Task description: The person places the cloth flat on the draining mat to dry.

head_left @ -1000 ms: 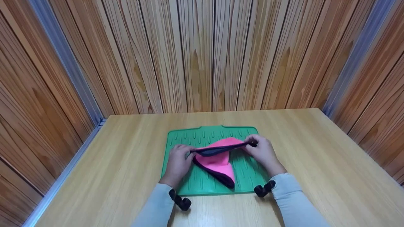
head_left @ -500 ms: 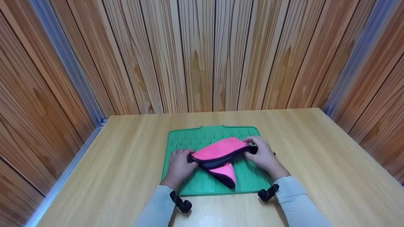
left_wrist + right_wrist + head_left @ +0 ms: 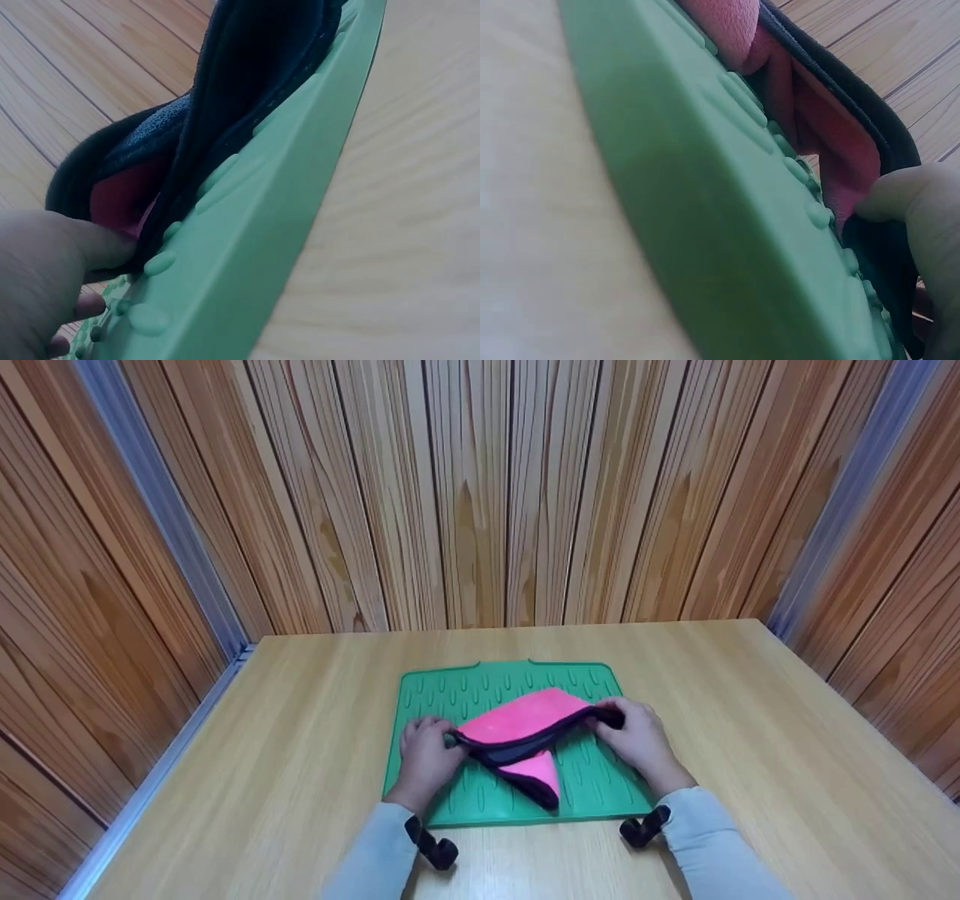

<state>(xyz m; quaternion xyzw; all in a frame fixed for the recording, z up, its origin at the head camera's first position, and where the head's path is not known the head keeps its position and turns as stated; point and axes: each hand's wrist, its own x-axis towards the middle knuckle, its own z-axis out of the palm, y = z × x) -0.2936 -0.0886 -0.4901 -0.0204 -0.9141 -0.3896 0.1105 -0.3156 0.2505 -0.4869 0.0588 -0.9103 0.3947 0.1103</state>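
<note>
A pink cloth (image 3: 525, 715) with black edging and a dark grey underside lies folded and bunched over a green ridged mat (image 3: 442, 690). My left hand (image 3: 429, 757) pinches its left corner, thumb over the dark border (image 3: 154, 199) in the left wrist view. The right corner is pinched by my right hand (image 3: 637, 742), the thumb pressing on the cloth (image 3: 832, 161) in the right wrist view. Between the hands the upper flap's edge sags, raised off the mat. Below it, a pink, black-edged corner points toward me. Most of the fingers are hidden behind the cloth.
The mat has a raised rim and lies on a light wooden table (image 3: 315, 720). Wood-panelled walls (image 3: 480, 495) stand behind and at both sides. Black straps with knobs (image 3: 431, 844) sit on both wrists over pale sleeves.
The upper flap has tipped toward me, so its pink face shows more and the edge hangs lower. My right hand has drawn right and slightly nearer; the left has shifted down a little.
</note>
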